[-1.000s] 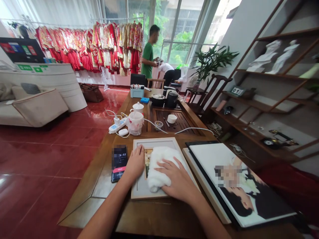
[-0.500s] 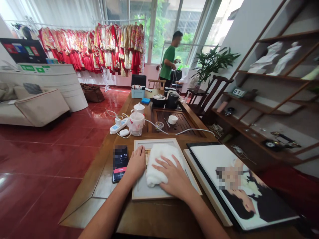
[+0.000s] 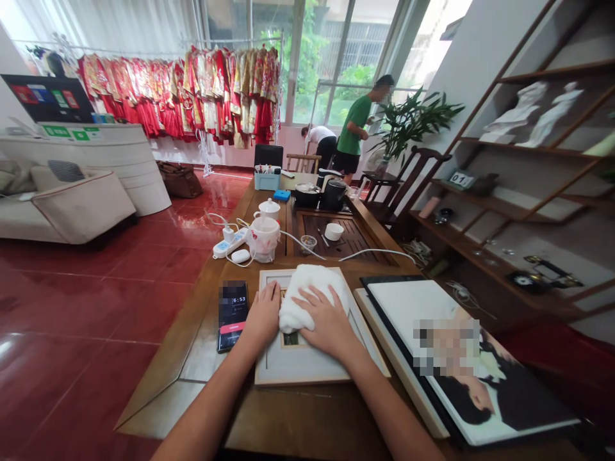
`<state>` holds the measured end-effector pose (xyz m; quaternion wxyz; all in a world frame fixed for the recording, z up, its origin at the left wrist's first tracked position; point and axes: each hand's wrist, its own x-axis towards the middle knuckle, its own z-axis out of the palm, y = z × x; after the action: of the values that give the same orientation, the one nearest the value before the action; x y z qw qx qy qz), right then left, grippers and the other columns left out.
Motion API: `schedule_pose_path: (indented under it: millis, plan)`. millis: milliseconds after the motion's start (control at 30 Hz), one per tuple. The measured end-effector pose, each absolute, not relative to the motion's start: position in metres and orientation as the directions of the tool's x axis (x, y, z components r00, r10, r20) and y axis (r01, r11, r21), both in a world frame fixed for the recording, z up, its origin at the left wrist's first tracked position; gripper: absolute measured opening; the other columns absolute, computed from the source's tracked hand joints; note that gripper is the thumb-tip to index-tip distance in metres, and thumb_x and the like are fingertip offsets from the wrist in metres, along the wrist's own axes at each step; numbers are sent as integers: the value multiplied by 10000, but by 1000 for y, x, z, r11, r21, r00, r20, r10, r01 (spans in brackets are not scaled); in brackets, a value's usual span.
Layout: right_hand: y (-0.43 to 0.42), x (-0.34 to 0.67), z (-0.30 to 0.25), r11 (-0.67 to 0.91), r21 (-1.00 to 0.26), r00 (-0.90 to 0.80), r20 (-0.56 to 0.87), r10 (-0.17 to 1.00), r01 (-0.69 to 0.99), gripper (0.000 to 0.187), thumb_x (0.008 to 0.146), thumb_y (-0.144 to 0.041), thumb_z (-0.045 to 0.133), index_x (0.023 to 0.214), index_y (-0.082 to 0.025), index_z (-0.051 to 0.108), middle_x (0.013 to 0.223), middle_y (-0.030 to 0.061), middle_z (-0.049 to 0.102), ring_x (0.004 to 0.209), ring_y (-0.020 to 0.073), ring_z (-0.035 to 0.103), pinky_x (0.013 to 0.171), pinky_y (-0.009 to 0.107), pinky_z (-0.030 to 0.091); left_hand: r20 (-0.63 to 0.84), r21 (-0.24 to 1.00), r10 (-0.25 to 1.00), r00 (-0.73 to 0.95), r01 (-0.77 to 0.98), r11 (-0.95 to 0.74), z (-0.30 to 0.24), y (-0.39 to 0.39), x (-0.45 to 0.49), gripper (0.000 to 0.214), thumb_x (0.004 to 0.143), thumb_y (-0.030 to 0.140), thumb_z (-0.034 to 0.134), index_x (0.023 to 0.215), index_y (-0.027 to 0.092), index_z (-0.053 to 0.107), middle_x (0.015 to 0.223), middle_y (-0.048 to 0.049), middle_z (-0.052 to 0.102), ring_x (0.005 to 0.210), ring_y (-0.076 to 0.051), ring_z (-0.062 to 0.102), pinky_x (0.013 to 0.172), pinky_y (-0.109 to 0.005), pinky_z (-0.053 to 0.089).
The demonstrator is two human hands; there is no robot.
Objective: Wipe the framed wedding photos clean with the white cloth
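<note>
Near the front edge of the table [image 3: 288,426], the picture frame [image 3: 331,369] is touched by the flat left hand [image 3: 264,310]; the white cloth [image 3: 307,276] is pinned atop it under the spread right hand [image 3: 331,325]; wiping seems underway, unfinished.

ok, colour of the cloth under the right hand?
White, no pattern visible; the cloth shows best in the head view, the only one.

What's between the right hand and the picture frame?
A white cloth: it lies under the right hand, on the far half of the picture frame. Nothing visible stands between the left hand and the frame's left side.
</note>
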<state>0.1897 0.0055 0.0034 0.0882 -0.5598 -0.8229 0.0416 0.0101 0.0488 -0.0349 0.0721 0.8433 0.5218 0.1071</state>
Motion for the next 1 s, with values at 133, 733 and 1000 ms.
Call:
schedule_pose_path:
  millis: [133,733,1000]
  plan:
    - [-19,195,11,434,-244,-439,39,898,867,553,732,-390,582,1282,-335,554,1402,0,507,1349,257,345,1142,492,-19,140,232,901,410,871,-433,-38,48,11,540,893,108,315,1433,82,333,1484,-191,352,1374,-259,338,1103,-453,319]
    - [-5,189,6,406,-197,-405,45,913,893,677,718,-397,586,1378,-302,464,1475,25,413,1385,290,269,1133,526,-56,111,245,898,425,864,-440,-38,49,10,542,905,151,342,1443,89,310,1498,-193,325,1387,-268,317,1117,-453,294]
    - [-40,203,16,447,-268,-469,-23,883,854,582,722,-355,565,1303,-325,540,1423,13,482,1365,268,329,1144,499,-7,173,240,904,392,873,-425,-42,49,13,555,883,91,326,1438,109,331,1465,-190,378,1366,-261,355,1103,-460,316]
